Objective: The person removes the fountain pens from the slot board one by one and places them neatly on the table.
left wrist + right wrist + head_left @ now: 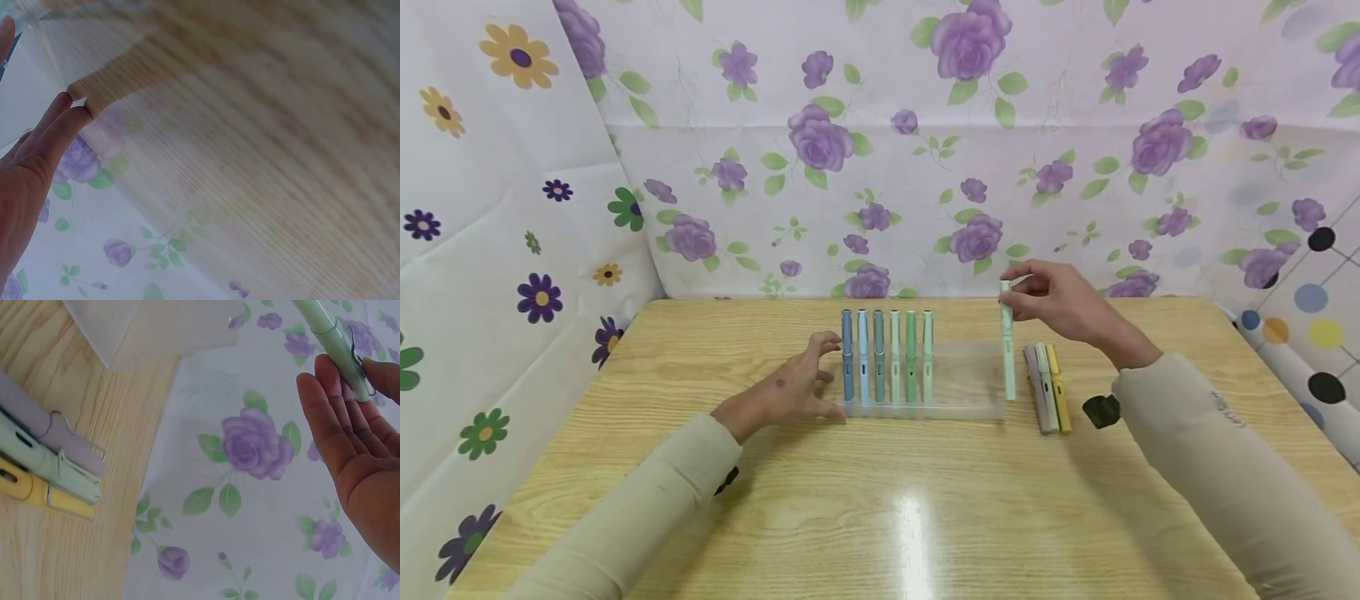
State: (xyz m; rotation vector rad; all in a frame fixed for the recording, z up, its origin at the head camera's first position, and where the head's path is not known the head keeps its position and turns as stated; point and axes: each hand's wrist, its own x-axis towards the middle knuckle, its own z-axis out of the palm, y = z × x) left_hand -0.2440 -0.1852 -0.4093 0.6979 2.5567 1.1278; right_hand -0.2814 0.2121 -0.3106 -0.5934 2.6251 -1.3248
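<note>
A clear pen stand (966, 412) sits on the table, with several pens in blue, grey-green and green tones (879, 358) upright along its left part. My left hand (793, 385) holds the stand's left end, thumb at the front and fingers by the side; in the left wrist view its fingers (53, 128) reach forward. At the stand's right end my right hand (1052, 302) pinches a pale mint pen (1008, 367) near its capped top. The right wrist view shows this pen (340, 353) between thumb and fingers, its clip beside the thumb.
Right of the stand, three pens lie side by side on the wooden table (820, 500): a mauve one (1038, 392), a pale green one (1047, 387) and a yellow one (1060, 390). A floral cloth (880, 167) hangs behind the table's far edge.
</note>
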